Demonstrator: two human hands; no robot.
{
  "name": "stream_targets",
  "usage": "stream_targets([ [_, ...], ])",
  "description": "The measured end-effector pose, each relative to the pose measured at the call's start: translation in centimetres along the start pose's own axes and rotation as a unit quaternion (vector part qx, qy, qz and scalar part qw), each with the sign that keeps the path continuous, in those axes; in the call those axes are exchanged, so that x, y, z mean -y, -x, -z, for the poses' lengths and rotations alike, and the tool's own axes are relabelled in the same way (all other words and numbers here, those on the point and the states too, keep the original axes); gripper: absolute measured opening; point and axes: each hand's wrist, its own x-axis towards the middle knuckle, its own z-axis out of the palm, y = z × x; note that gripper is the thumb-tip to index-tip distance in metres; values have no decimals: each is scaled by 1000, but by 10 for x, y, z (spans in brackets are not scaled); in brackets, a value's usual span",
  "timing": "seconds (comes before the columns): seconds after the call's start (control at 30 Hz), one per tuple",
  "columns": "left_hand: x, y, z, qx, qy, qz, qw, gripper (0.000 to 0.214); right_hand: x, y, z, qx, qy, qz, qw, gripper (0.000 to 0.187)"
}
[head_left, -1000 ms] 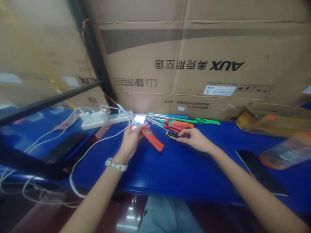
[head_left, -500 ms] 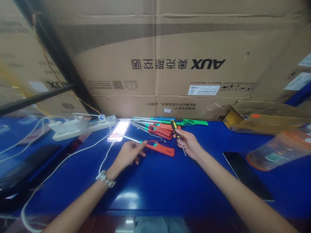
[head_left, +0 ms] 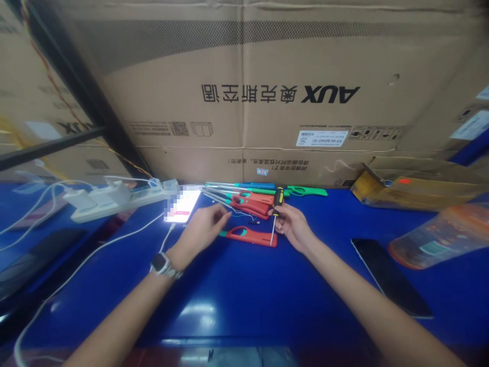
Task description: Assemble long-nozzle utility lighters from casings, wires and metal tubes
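Observation:
My right hand (head_left: 293,225) is closed around a small screwdriver (head_left: 279,196) with a yellow and black handle. The thin metal shaft slants down, its tip over the end of a red gas lighter (head_left: 252,236) lying on the blue table. My left hand (head_left: 208,224) hovers above that lighter's nozzle end, hiding it. Its thumb and forefinger are apart and nothing shows between them; the other fingers are hidden. Behind both hands lies a pile of stick lighters: red ones (head_left: 252,203), a blue one (head_left: 262,186) and a green one (head_left: 307,191).
On the left are a lit phone (head_left: 183,205) on a white cable and a power strip (head_left: 118,198) with plugs. A dark phone (head_left: 389,275), a clear plastic jar (head_left: 439,239) and an open carton (head_left: 412,186) stand right. A large cardboard box (head_left: 244,61) backs the table (head_left: 237,300).
My left hand has lifted off the red lighter and moved slightly forward. My right hand has turned the screwdriver, so its shaft now points down-left over the lighter's end.

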Motion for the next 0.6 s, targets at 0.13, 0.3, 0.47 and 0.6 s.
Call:
stream_targets([
  [0.13,14,-30,-12,-9,-57,-82,995,16,3,-2,-15,12,16,1,1000,21],
  [0.3,25,-30,-22,-19,-83,-110,990,17,6,-19,-38,29,55,23,998,24],
  [0.47,26,-21,-14,-37,-116,-108,987,17,6,-39,-45,-23,77,3,997,28],
  [0.6,26,-36,-9,-28,-179,-111,977,19,12,-44,-42,-24,119,21,992,30],
])
